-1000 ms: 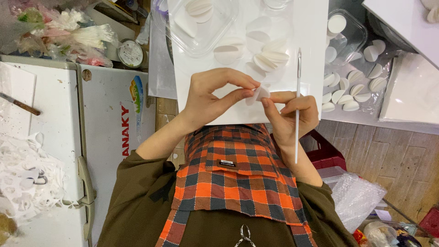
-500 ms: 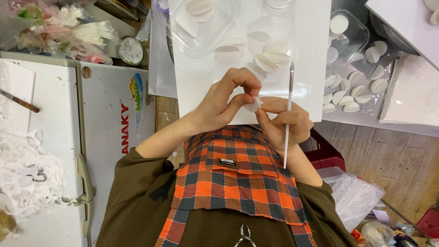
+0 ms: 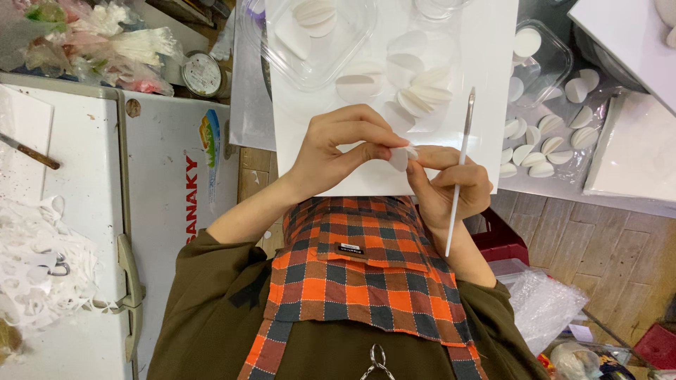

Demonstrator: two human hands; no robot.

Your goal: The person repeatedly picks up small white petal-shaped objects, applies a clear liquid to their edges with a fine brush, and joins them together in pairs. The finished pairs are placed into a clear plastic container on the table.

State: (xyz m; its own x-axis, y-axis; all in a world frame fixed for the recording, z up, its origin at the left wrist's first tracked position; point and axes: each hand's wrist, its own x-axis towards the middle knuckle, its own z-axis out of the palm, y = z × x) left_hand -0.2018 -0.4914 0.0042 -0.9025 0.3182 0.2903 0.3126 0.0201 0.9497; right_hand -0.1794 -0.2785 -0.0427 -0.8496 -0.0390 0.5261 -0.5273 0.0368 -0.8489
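White paper petal [image 3: 398, 157] is pinched between left hand [image 3: 336, 151] and right hand [image 3: 445, 184], which also clamps a thin stick [image 3: 459, 174], so light, even fingertip pressure probably works best.

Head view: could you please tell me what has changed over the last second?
The left hand and right hand drew slightly toward the body, carrying the small white piece pinched between their fingertips. The thin white stick in the right hand tilted a little. Nothing was let go; the white board and clear tray stayed put.
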